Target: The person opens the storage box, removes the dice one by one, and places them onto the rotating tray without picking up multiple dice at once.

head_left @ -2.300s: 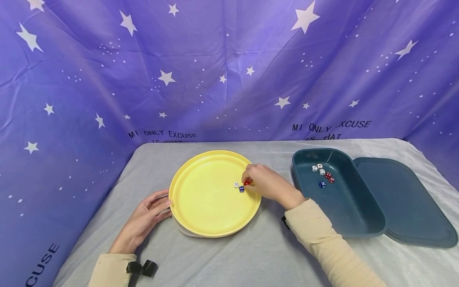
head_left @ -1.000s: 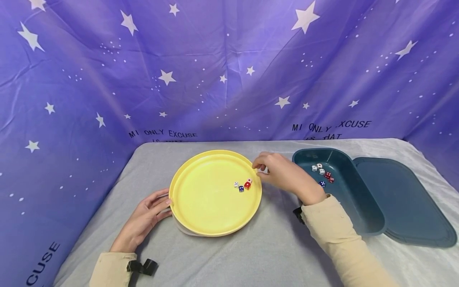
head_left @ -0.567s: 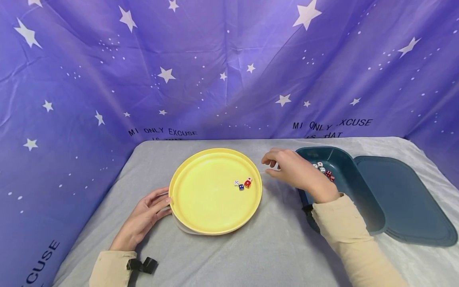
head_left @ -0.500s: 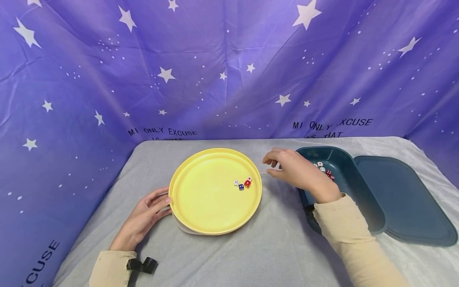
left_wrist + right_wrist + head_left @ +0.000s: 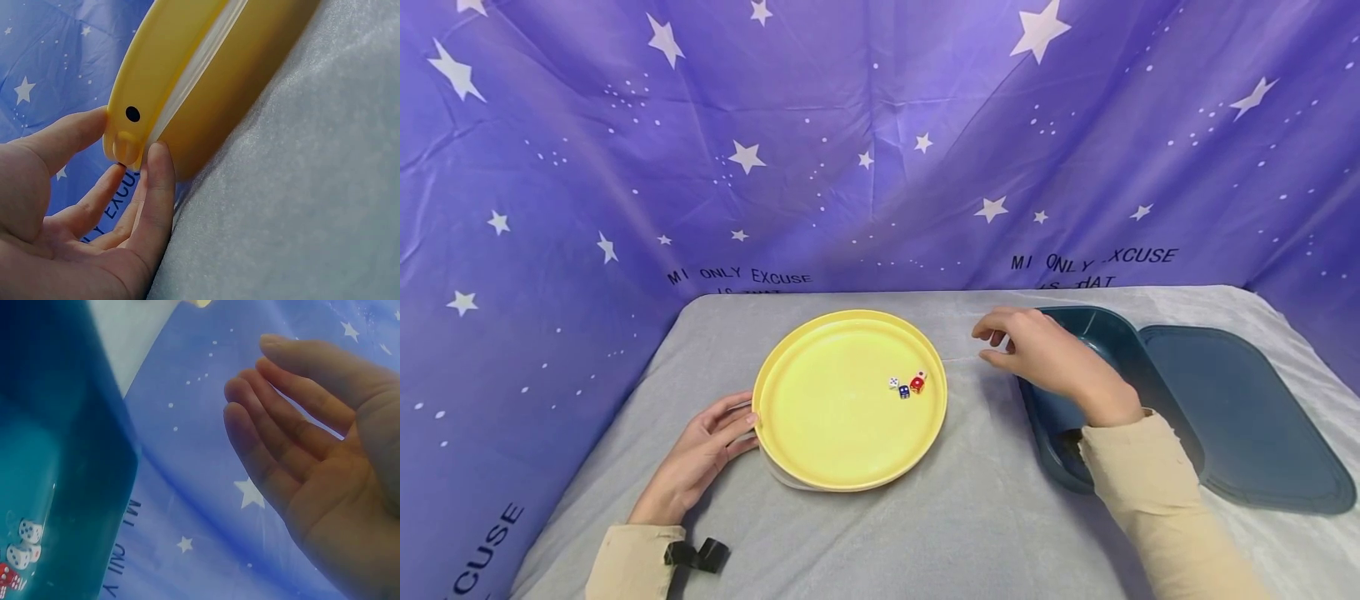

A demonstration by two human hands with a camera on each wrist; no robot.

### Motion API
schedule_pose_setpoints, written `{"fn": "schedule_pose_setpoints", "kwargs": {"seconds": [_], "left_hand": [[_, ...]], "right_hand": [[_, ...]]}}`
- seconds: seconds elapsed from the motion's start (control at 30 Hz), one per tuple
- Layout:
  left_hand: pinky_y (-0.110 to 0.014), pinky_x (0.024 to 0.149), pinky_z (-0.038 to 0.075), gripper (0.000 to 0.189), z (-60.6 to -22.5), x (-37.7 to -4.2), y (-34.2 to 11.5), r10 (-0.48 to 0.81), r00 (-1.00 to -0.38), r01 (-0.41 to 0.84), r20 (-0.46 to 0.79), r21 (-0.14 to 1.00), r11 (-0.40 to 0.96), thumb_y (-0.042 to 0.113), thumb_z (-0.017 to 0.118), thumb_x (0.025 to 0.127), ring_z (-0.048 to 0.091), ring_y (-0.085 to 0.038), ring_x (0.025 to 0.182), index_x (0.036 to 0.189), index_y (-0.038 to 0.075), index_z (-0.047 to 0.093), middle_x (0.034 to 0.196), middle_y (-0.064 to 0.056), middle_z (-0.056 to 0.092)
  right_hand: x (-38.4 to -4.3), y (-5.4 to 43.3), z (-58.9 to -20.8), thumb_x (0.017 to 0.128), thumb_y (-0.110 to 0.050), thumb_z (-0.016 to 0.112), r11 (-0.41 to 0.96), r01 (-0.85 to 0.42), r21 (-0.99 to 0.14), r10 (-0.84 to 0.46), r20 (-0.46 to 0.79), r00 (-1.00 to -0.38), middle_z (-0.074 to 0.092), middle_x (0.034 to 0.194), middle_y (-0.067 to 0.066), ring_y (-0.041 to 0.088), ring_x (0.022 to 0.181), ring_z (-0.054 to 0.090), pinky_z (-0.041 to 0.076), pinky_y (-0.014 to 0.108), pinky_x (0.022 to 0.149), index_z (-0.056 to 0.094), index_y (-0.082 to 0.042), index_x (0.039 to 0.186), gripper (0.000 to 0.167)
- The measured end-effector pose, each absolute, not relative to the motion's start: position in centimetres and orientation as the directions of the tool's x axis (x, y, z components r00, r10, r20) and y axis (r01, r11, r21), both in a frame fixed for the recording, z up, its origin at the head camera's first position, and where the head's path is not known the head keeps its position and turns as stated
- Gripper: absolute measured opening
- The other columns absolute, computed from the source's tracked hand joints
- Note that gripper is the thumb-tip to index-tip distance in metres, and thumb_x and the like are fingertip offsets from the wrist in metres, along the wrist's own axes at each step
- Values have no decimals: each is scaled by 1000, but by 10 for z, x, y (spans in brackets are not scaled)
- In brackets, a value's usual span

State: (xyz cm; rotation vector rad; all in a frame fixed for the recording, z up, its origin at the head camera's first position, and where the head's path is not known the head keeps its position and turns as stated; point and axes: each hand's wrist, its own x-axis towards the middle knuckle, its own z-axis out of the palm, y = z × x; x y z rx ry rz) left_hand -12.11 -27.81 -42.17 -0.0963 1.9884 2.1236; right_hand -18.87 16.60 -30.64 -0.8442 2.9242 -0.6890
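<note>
My left hand [image 5: 703, 454] rests against the left edge of a round yellow tray [image 5: 827, 417]. In the left wrist view, thumb and fingertips touch its side beside a black eye dot and a small beak. Toward the tray's right side lie a white die [image 5: 893, 383], a blue die [image 5: 904, 392], a red die [image 5: 917, 385] and another white die [image 5: 922, 375]. My right hand [image 5: 1045, 350], fingers loosely bent and holding nothing, hovers over the near-left rim of a dark teal box [image 5: 1150, 392]. White dice [image 5: 25, 547] and red dice [image 5: 9, 579] inside show in the right wrist view.
A flat teal lid [image 5: 1255, 417] lies right of the box, close against it. Grey cloth [image 5: 880, 550] covers the table. Behind hangs a purple curtain [image 5: 850, 192] with white stars.
My right hand had a red die at the tray; it has let go and moved right, over the box, hiding the box's dice from the head view. My left hand has stayed put.
</note>
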Motion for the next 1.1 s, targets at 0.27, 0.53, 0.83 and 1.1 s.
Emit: {"fn": "schedule_pose_setpoints", "kwargs": {"seconds": [0.27, 0.53, 0.83, 1.1], "left_hand": [[-35, 97, 57, 56, -422, -121, -277, 124, -969, -220, -213, 974, -47, 12, 61, 99, 64, -11, 112, 146, -5, 36, 123, -1, 63], [-35, 98, 57, 57, -423, -122, -275, 133, -969, -217, -209, 975, -44, 12, 62, 99, 63, -11, 112, 146, -5, 35, 125, -3, 62], [-35, 97, 57, 55, -423, -123, -276, 119, -971, -218, -210, 974, -60, 11, 61, 99, 64, -11, 110, 146, -5, 36, 122, 0, 63], [-34, 97, 57, 54, -422, -121, -278, 121, -972, -211, -203, 976, -61, 10, 60, 99, 64, -10, 110, 145, -5, 36, 121, 0, 64]], "right_hand": [[-188, 178, -311, 90, -9, 72, 771, -476, -423, -484, 96, -870, 70, 105, 9, 22, 88, 65, 58, 41, 78, 70, -2, 112, 23], [-184, 195, -316, 90, -10, 73, 802, -440, -404, -449, 80, -890, 69, 104, 10, 23, 90, 65, 58, 42, 76, 70, -3, 111, 22], [-181, 217, -321, 89, -9, 73, 814, -422, -400, -435, 63, -898, 68, 103, 10, 23, 90, 65, 58, 42, 74, 70, -2, 111, 23], [-185, 224, -330, 88, -8, 74, 815, -421, -398, -429, 73, -900, 68, 101, 11, 24, 88, 65, 57, 41, 72, 70, 0, 109, 23]]}}
